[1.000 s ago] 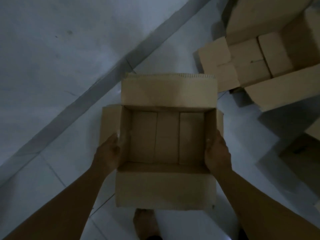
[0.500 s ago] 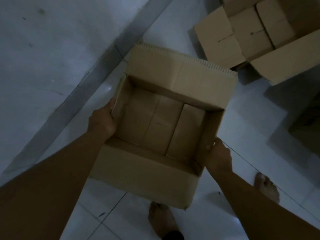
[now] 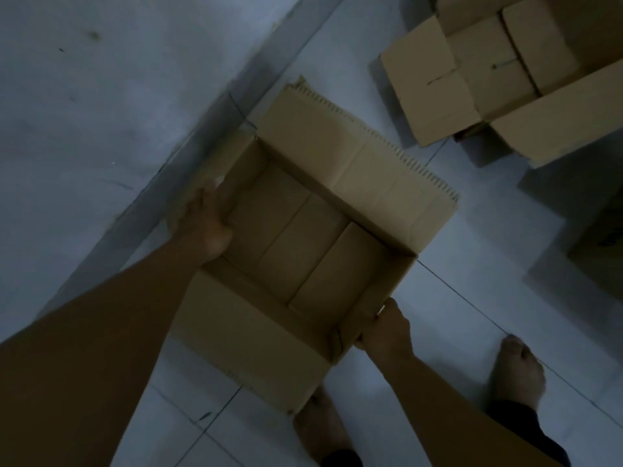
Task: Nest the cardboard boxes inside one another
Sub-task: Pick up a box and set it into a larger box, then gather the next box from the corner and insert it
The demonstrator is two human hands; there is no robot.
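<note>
Grey tiled floor (image 3: 472, 298) fills most of the dim view, with a darker strip (image 3: 209, 136) running diagonally from lower left to upper right, and a paler surface (image 3: 84, 112) beyond it whose nature I cannot tell. Bare floor lies open to the right of the held box, between it and the pile. At the top right a pile of cardboard boxes (image 3: 505, 79) sits on the floor, flaps spread, its left flap edge near but apart from the held box's far corner; a further dark box (image 3: 600, 247) sits at the right edge, cut off by the frame. Centre view, an open box (image 3: 303, 251) is held above the floor, turned at an angle so its corners point up and down the view. Its far flap stands out with a frayed, toothed edge; the near flap hangs down toward the feet. Inside, the bottom flaps lie flat and nothing is in it. The left hand (image 3: 205, 227) grips the left wall, thumb inside, fingers clenched over the rim on the outside. The right hand (image 3: 384, 332) grasps the near right corner, fingers wrapped around the edge. Two bare feet stand on the floor, one (image 3: 320, 429) directly under the box's near corner, the other (image 3: 519, 372) to the right, clear of the box.
</note>
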